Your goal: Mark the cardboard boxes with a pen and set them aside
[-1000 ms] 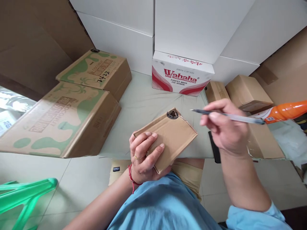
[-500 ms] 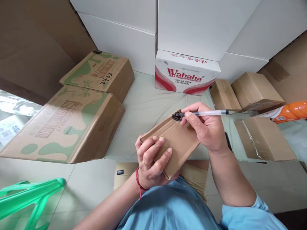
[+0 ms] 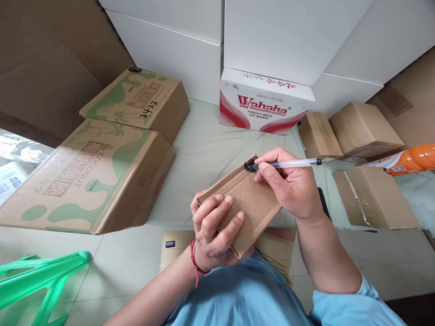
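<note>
My left hand [image 3: 215, 233] is closed around the lower left end of a small flat cardboard box [image 3: 256, 210], its fingers lying over the top face. The box is tilted above my lap. My right hand [image 3: 294, 188] pinches a pen [image 3: 297, 163] with a clear barrel and a black end. The pen's front end meets a black patch [image 3: 249, 165] at the far corner of the box. I cannot make out whether the patch is ink or a hole, and the pen's tip is lost against it.
A white and red water carton [image 3: 265, 106] stands at the back of the cloth-covered table [image 3: 200, 140]. Two green-printed cartons [image 3: 102, 176] are on the left. Several brown boxes [image 3: 377, 194] and an orange bottle [image 3: 411, 160] are on the right. A green plastic stool [image 3: 44, 276] is at lower left.
The pen has shifted slightly left and its rear end has dipped a little, with its front still at the black corner. My left hand keeps the same hold on the box.
</note>
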`<control>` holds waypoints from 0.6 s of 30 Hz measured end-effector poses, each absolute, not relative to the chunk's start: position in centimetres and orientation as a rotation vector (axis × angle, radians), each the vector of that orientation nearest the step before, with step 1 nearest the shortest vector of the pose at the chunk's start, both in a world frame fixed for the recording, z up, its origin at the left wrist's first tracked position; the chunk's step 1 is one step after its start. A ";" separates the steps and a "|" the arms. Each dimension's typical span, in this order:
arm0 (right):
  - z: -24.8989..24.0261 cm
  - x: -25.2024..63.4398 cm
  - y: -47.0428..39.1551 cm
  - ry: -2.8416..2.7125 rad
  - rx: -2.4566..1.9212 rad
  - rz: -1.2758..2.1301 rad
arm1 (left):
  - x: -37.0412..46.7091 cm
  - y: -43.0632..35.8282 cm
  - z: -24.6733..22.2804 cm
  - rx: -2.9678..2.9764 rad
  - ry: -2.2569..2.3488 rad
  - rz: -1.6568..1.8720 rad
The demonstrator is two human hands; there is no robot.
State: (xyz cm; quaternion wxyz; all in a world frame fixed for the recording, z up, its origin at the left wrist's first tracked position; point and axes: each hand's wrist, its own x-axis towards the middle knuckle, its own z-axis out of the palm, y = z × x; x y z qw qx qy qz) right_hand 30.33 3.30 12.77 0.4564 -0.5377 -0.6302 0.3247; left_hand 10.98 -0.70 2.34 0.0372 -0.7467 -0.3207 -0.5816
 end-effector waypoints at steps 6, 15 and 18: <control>12.8 30.2 3.2 -1.513 -1.364 0.666 | 11.0 -0.7 2.4 -2.297 -0.992 -1.779; 12.9 30.1 3.1 -1.564 -1.357 0.700 | 11.0 -0.7 2.3 -2.305 -0.985 -1.807; 12.9 30.1 3.1 -1.535 -1.381 0.657 | 11.0 -0.7 2.3 -2.314 -0.979 -1.796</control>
